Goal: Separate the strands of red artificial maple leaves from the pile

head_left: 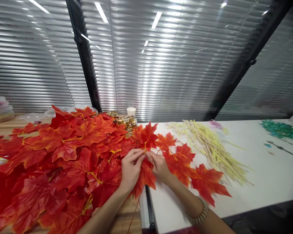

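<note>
Head view. Containers: at the far left edge, stacked clear plastic tubs (0, 110), contents pinkish in the upper part and yellowish lower down (too blurred to identify). White cup (131, 111) stands upright behind the leaf pile; its contents cannot be read. Crinkled gold packets (127, 123) lie just in front of it.

Materials: the leaf pile (83, 165) is red-orange, thin and fabric-like, with pointed lobes, raised veins and yellow stems. It covers much of the wood-grain worktop (130, 218); more leaves spread onto the smooth white worktop (266, 172). There, a bundle of slender pale-yellow stalks (216, 151) lies beside a small purple flower (215, 124). Teal foliage (283, 130) sits farther right.

Held item: a yellow stem (145, 146), at the seam region between the two worktops, among the leaves. Its long axis runs nearly upright in the view, pointing away from the person toward a red leaf (149, 135) beyond the fingertips.

Left hand (132, 167): thumb and index finger pinched on the stem. Right hand (160, 165): fingers pinched at the same spot, meeting the left fingertips (exact contact partly hidden). A beaded bracelet (200, 213) circles the right wrist. A thin reddish strand (136, 208) runs below the hands.
</note>
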`<state>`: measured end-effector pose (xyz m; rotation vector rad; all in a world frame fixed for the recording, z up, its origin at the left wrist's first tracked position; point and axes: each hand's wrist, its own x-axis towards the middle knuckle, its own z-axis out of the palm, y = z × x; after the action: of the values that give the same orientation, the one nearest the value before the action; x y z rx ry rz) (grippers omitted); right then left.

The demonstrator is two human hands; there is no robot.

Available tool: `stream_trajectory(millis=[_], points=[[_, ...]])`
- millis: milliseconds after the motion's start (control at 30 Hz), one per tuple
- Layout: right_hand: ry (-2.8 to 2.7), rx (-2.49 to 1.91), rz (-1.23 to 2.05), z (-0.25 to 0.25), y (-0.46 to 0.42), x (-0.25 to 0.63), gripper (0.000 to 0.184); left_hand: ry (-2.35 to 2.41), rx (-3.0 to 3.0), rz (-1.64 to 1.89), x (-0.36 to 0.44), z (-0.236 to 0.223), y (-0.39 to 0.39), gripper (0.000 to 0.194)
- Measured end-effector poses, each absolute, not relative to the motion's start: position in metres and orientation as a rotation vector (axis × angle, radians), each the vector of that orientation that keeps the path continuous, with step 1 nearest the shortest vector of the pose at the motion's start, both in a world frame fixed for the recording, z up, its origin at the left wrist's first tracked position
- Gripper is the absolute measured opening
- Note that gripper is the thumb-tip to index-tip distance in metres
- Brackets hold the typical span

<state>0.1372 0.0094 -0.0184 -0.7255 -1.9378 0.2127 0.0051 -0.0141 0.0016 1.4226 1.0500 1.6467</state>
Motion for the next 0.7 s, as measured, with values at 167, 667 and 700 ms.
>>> stream_trajectory(millis=[167,667,700], points=[[-1.928,-0.74,0.227,-0.019,0.0091,0.1365,0.029,1.057,1.458,1.651,0.0068,-0.0004,-0.0138,0.017],[-1.906,-0.776,0.222,-0.021,0.0077,0.136,0.035,1.192,1.626,1.695,0.0109,-0.0006,-0.0221,0.02],[-1.905,-0.774,0.219,-0.0215,0.0078,0.1361,0.035,1.2,1.644,1.699,0.0109,-0.0007,-0.0226,0.02]])
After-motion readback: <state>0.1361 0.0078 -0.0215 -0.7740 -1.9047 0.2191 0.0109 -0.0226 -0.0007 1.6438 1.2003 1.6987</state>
